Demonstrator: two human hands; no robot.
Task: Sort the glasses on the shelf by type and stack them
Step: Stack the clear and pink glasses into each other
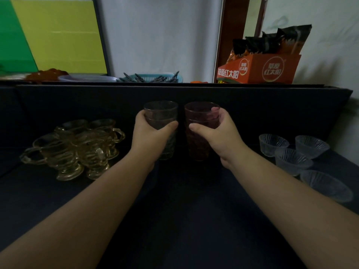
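Observation:
My left hand [150,133] grips a stack of clear grey tumblers [162,113] at mid-shelf. Right beside it, my right hand [217,133] grips a stack of reddish-purple tumblers [198,115]. Both stacks stand upright, a small gap apart, their bases near the dark shelf surface [174,200]. On the left sits a cluster of several amber handled cups [77,148], some set one on another. Several clear ribbed glass bowls [291,158] stand separately on the right.
A dark back panel [252,105] rises behind the tumblers. On the ledge above it sit an orange snack box [260,69], a blue basket with dark sticks [153,78] and a pale plate [85,78]. The shelf's right edge runs close to the bowls.

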